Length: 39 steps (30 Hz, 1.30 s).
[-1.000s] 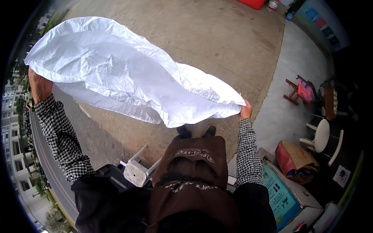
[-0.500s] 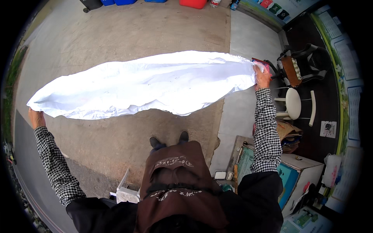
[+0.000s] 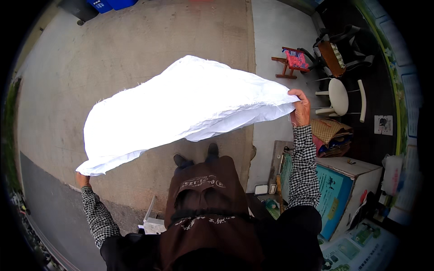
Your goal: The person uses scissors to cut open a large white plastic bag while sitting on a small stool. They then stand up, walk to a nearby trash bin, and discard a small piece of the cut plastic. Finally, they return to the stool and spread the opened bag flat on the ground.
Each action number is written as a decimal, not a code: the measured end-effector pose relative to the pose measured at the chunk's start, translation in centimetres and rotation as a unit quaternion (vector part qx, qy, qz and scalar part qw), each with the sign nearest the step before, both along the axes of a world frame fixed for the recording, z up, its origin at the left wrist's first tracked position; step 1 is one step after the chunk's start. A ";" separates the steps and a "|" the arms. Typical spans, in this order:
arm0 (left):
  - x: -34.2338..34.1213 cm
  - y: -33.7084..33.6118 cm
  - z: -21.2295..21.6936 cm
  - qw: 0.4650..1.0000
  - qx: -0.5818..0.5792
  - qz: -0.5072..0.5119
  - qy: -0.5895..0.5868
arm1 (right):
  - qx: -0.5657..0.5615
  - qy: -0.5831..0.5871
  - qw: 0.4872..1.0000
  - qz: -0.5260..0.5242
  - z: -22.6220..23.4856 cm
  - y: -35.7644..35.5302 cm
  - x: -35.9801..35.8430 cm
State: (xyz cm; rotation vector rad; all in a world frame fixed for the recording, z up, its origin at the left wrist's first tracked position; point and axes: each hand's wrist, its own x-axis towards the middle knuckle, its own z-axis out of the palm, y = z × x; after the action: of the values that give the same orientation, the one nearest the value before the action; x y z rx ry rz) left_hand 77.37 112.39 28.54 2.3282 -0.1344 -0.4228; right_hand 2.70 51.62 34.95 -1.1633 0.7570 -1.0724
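Note:
A large white cloth with frayed edges is spread in the air between my two hands. My left hand grips its lower left corner, low and off to the left; most of the fingers are hidden under the fabric. At the opposite end my right hand pinches the right corner, thumb and fingers closed on it. The middle of the cloth billows up and away from me, with a folded edge sagging on the near side. Both arms are stretched out in checked sleeves, and a brown apron covers my front.
On the right stand a small folding stool with a pink woven seat, a cream chair, a black office chair, paper bags and a blue-and-white cabinet. Bins line the far left. A white plastic chair is near my left side.
My left hand has come inward and nearer to me, and my right hand has dropped slightly nearer. The cloth, stretched long and narrow before, now balloons wider and tilts.

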 end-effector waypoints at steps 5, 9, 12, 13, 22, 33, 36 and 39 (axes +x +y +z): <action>-6.3 4.0 -8.6 0.802 0.423 -0.422 0.019 | 0.084 0.000 0.996 0.016 -2.9 5.3 -0.8; -11.5 -8.3 -7.6 0.852 0.306 -0.409 -0.117 | 0.117 -0.012 0.991 0.070 -2.5 6.8 0.9; -21.4 -22.0 -4.2 0.869 -0.005 -0.478 -0.128 | 0.141 -0.009 0.988 0.066 -1.5 7.6 2.7; -25.4 -26.3 -2.8 0.864 -0.067 -0.492 -0.086 | 0.143 -0.012 0.987 0.067 -1.1 7.7 3.3; -48.7 -40.5 5.4 0.765 -0.246 -0.595 -0.031 | 0.153 -0.024 0.987 0.046 0.9 9.0 5.8; -46.9 -39.9 6.7 0.780 -0.251 -0.564 0.103 | 0.168 -0.041 0.984 0.040 0.1 9.1 5.4; -46.8 -39.1 7.7 0.787 -0.257 -0.552 0.098 | 0.175 -0.037 0.983 0.042 -0.1 8.8 5.5; -46.7 -38.0 8.3 0.791 -0.274 -0.537 0.109 | 0.176 -0.036 0.982 0.056 0.0 8.7 5.5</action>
State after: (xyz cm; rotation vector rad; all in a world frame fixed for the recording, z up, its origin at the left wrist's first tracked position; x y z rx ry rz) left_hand 30.69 74.39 36.84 1.4008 -1.3132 -1.0247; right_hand 8.20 60.30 34.98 -0.8497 0.7787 -0.8403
